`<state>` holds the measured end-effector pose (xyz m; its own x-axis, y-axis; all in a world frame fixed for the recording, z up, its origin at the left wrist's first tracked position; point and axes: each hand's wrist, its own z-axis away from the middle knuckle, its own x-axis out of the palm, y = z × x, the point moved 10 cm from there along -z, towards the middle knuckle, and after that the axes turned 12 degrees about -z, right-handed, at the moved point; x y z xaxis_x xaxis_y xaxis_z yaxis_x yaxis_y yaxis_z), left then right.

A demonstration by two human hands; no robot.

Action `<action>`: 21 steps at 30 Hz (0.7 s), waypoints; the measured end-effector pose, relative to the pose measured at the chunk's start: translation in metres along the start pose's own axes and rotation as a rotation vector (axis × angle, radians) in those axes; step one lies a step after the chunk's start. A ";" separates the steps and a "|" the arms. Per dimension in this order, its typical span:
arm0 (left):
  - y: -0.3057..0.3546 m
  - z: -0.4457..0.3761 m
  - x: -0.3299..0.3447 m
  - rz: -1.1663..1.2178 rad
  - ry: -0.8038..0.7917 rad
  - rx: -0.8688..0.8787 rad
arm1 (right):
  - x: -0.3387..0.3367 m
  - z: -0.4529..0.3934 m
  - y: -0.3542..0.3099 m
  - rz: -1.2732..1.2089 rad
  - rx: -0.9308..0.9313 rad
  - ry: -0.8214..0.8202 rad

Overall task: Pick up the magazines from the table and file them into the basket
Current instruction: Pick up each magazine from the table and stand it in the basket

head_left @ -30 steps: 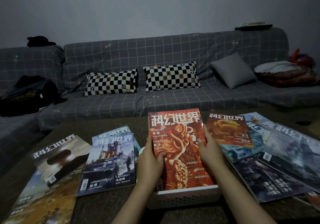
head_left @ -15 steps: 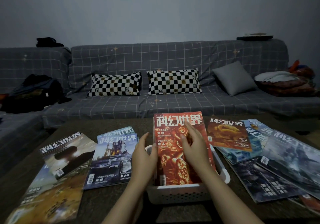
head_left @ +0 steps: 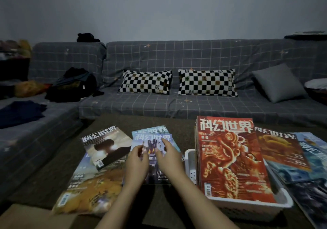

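Note:
A red magazine (head_left: 228,159) with a lion cover stands tilted in the white plastic basket (head_left: 251,206) at the right. My left hand (head_left: 137,165) and my right hand (head_left: 168,158) hover side by side over a blue magazine (head_left: 152,139) left of the basket, fingers apart, holding nothing. That blue magazine lies on another pale blue one (head_left: 150,129). Further left lie a beige and dark magazine (head_left: 106,145) and a yellow one (head_left: 92,191). Right of the basket lie an orange magazine (head_left: 281,149) and several blue and dark ones (head_left: 313,159).
The magazines lie on a dark low table (head_left: 44,172). Behind it stands a grey checked sofa (head_left: 177,58) with two black-and-white checkered pillows (head_left: 145,81), a grey cushion (head_left: 277,83) and dark clothes (head_left: 70,85). A brown cardboard piece (head_left: 35,218) sits at the lower left.
Both hands have let go of the red magazine, which now stands in the basket, and have moved left over the blue magazine. The camera has turned left.

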<state>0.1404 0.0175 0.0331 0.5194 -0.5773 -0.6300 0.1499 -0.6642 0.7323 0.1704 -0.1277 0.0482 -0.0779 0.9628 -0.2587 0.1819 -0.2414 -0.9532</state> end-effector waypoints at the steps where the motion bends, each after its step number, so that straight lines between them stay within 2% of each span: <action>1: -0.012 -0.002 0.000 -0.013 -0.003 -0.022 | 0.009 -0.001 0.007 0.028 0.027 0.008; 10: -0.078 -0.011 0.016 -0.072 -0.079 -0.098 | 0.024 -0.005 0.092 0.383 0.253 0.101; 15: -0.092 -0.025 0.018 -0.061 -0.094 -0.157 | 0.023 -0.006 0.109 0.412 0.251 0.118; 21: -0.105 -0.026 0.025 -0.019 -0.209 -0.273 | 0.021 -0.002 0.109 0.302 0.258 0.132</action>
<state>0.1589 0.0852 -0.0528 0.3351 -0.6699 -0.6626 0.3918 -0.5405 0.7446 0.1905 -0.1333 -0.0606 0.0711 0.8471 -0.5266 -0.0752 -0.5219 -0.8497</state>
